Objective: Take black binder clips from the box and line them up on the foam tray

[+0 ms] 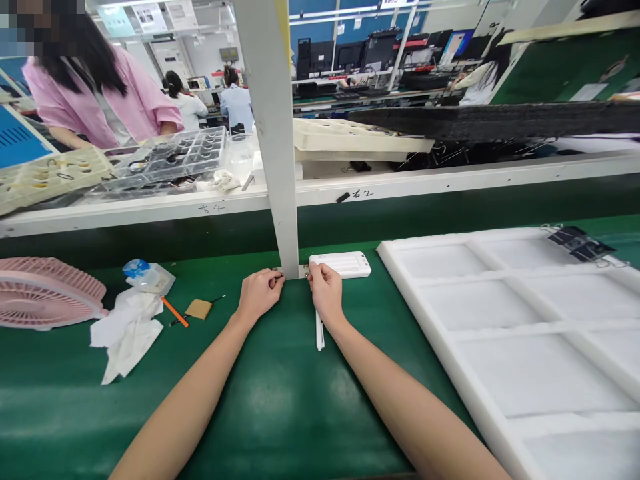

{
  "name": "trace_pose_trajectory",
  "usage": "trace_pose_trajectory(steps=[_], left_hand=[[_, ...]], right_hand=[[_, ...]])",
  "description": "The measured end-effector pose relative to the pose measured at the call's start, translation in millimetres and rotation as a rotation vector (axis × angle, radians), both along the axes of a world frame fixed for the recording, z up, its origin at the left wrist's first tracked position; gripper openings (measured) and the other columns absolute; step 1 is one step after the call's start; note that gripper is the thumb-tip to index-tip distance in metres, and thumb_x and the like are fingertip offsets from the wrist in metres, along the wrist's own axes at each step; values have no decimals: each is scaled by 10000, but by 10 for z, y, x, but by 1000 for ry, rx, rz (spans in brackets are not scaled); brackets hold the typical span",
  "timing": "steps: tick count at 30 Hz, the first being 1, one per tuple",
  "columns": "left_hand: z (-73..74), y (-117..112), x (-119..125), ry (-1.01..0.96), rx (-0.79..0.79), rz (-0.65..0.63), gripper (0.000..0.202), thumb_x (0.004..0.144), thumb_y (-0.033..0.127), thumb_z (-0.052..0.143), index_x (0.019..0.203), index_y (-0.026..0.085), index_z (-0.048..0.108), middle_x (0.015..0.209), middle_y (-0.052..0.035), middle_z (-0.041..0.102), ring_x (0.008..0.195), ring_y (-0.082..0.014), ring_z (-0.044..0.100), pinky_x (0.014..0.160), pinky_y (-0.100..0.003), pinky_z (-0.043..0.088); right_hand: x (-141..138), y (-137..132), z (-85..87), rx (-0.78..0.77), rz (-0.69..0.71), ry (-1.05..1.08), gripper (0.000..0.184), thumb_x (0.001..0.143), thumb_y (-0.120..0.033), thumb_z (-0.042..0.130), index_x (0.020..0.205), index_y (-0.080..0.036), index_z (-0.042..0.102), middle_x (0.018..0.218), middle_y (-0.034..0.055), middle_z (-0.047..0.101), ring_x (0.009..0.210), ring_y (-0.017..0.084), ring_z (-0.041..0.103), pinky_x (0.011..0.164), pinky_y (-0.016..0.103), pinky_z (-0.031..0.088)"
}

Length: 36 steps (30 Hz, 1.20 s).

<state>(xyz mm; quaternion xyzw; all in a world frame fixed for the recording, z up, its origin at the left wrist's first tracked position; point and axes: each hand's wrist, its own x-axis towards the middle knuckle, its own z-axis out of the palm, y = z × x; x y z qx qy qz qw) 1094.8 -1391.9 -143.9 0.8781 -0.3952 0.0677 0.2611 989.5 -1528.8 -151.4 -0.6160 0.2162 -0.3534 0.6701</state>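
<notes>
My left hand [259, 297] and my right hand [326, 291] reach forward over the green bench mat [280, 373] to the foot of a white upright post [274, 133]. The left fingertips curl around a small metal fitting [276, 272] at the post's left side. Close to the post's right side, my right fingertips pinch at the end of a white plastic casing [342, 265]. What they hold is mostly hidden. A thin white strip [319, 331] lies on the mat beneath my right wrist.
A large white foam tray [395, 267] with compartments fills the right side. On the left are a pink fan [50, 293], crumpled white tissue [127, 333], an orange pen [175, 312] and a tan pad [199, 309]. Beyond a white shelf rail [150, 210], co-workers stand among parts trays.
</notes>
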Motion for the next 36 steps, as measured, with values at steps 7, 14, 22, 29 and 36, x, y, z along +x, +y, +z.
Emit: trace_pose_trajectory(steps=[7, 14, 22, 29, 36], left_hand=[[-27, 0, 15, -20, 3, 2, 188, 921, 329, 630, 871, 223, 778, 722, -6, 672, 688, -155, 625, 635, -261, 409], [-34, 4, 14, -41, 8, 0, 209, 944, 359, 623, 880, 230, 775, 770, -15, 694, 714, -159, 632, 644, -257, 405], [-12, -15, 6, -34, 13, 41, 230, 920, 424, 653, 839, 243, 768, 800, -11, 712, 728, -164, 640, 639, -260, 398], [35, -42, -30, -13, 19, 84, 238, 898, 458, 667, 830, 253, 767, 811, -9, 721, 723, -174, 639, 615, -271, 385], [34, -41, 72, 148, -49, 97, 225, 832, 478, 729, 773, 267, 782, 838, -9, 755, 736, -183, 655, 644, -273, 435]], right_hand=[[-1, 4, 6, -1, -4, -2, 445, 935, -475, 569, 602, -197, 469, 542, -29, 403, 519, 134, 364, 511, 265, 303], [-5, 8, 17, 3, -2, 7, 444, 931, -479, 569, 601, -199, 469, 537, -28, 406, 514, 134, 363, 507, 267, 305], [2, 10, -10, -10, -4, 22, 454, 929, -510, 565, 607, -205, 468, 540, -28, 404, 518, 141, 367, 508, 268, 314], [7, 6, -13, -14, -3, 20, 453, 935, -491, 567, 601, -200, 473, 544, -26, 412, 522, 138, 373, 515, 266, 314], [-7, 15, -6, -2, 0, 24, 453, 930, -506, 568, 604, -201, 484, 535, -29, 403, 513, 140, 365, 514, 272, 315]])
